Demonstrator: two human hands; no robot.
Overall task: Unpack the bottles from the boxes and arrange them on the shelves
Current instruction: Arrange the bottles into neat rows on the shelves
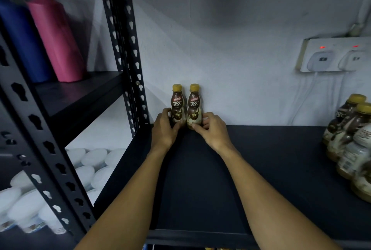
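Two small coffee bottles with gold caps stand upright side by side at the back of the dark shelf (281,159), against the white wall. My left hand (163,128) grips the base of the left bottle (177,103). My right hand (211,129) grips the base of the right bottle (194,103). Both bottles touch each other and rest on the shelf board. A group of several more such bottles (349,141) stands at the shelf's right edge, partly cut off by the frame.
A black perforated upright post (130,53) borders the shelf on the left. Beyond it, a pink bottle (54,35) and a blue bottle (22,41) stand on a neighbouring shelf, with white-capped containers (88,165) below. A wall socket with plugs (333,55) is at the right.
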